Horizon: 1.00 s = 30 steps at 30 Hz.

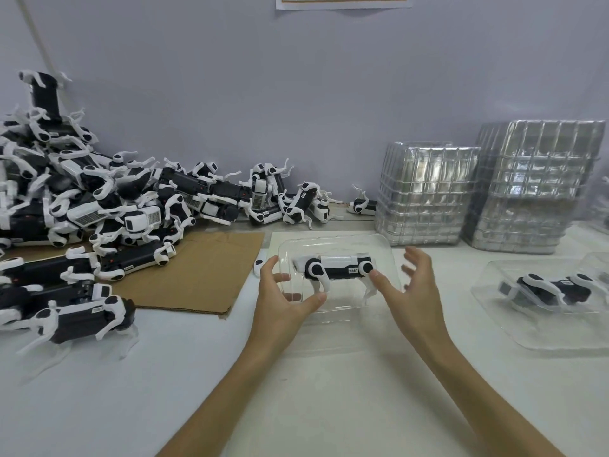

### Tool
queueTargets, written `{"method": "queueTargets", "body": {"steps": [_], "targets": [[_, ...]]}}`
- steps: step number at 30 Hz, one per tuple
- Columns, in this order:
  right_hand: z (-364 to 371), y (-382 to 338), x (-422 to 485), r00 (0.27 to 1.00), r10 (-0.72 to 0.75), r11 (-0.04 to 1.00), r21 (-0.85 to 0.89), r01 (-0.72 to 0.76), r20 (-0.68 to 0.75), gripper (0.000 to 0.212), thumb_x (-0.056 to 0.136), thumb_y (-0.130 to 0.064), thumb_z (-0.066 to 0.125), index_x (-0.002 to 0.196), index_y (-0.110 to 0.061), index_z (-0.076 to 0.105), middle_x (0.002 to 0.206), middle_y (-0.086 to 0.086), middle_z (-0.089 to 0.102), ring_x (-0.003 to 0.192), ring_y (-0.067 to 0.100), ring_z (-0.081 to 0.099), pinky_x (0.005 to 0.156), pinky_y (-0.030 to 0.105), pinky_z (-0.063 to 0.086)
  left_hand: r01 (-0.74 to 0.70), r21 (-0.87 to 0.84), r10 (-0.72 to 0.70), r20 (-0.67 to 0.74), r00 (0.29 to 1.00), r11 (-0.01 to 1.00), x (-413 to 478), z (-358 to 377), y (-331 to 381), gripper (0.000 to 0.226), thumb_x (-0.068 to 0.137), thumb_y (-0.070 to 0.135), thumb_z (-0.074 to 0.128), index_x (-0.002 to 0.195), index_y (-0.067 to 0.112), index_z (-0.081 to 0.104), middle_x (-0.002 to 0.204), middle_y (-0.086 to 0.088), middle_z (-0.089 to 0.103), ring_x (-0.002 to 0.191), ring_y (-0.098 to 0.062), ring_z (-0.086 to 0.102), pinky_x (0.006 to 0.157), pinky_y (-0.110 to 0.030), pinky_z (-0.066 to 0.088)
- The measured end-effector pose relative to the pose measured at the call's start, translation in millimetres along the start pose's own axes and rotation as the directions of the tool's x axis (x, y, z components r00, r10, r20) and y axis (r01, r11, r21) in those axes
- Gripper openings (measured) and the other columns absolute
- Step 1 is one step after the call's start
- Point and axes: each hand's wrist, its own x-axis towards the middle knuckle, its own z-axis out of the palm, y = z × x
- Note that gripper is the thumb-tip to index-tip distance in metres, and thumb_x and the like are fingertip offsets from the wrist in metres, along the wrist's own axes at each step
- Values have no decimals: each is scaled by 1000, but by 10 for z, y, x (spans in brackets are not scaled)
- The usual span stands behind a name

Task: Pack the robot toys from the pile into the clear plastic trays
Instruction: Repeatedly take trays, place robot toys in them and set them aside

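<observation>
A black-and-white robot dog toy (339,268) lies on its side in a clear plastic tray (336,240) at the table's middle. My left hand (280,298) rests at the tray's left side, fingers spread, thumb near the toy's front leg. My right hand (415,288) hovers at the tray's right, fingers splayed, its thumb touching the toy's rear hip. Neither hand grips anything. A big pile of the same robot toys (99,199) fills the left side. A second tray (494,291) at the right holds another toy (557,288).
Two tall stacks of empty clear trays (425,192) (534,183) stand against the wall at the back right. A sheet of brown cardboard (197,275) lies under the pile's edge. A small loose white part (258,267) lies left of the tray.
</observation>
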Motion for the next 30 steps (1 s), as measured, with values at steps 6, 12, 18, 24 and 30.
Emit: {"method": "queueTargets", "body": {"steps": [6, 12, 18, 24, 30], "targets": [[-8, -152, -132, 892, -403, 898, -98, 429, 206, 53, 76, -1, 59, 112, -39, 67, 101, -19, 62, 75, 8, 58, 74, 14, 43, -5, 126, 16, -87, 996, 992, -37, 14, 14, 93, 73, 41, 87, 145, 35, 27, 119, 16, 48, 85, -2, 63, 79, -28, 51], [-1, -210, -203, 855, -248, 793, -411, 449, 456, 58, 84, -6, 54, 125, -44, 65, 127, -25, 59, 107, 3, 58, 87, 25, 46, -16, 196, 51, -173, 984, 980, -92, 66, -16, 94, 71, 51, 85, 144, 38, 27, 122, 15, 51, 83, -4, 65, 70, -22, 46], [59, -234, -297, 787, -74, 683, -544, 488, 613, 80, 84, -11, 45, 144, -61, 30, 163, -11, 27, 123, 25, 57, 92, 33, 45, -100, 266, 148, -168, 975, 959, -159, 97, 17, 91, 72, 52, 83, 142, 39, 25, 118, 21, 53, 81, -1, 64, 71, -22, 47], [88, -154, -275, 797, -27, 636, -605, 479, 603, 71, 84, -14, 45, 143, -52, 35, 164, -1, 24, 102, 35, 64, 76, 35, 47, -222, 265, 245, -58, 968, 938, -220, 140, 56, 91, 74, 53, 81, 145, 42, 25, 120, 33, 51, 84, 0, 67, 70, -25, 56], [129, -136, -311, 788, -34, 615, -609, 502, 615, 60, 88, -23, 47, 139, -49, 31, 161, -2, 25, 102, 31, 65, 72, 34, 43, -164, 306, 217, -146, 965, 938, -191, 112, 59, 100, 67, 52, 86, 144, 40, 24, 121, 20, 49, 85, -4, 62, 73, -32, 52]]}}
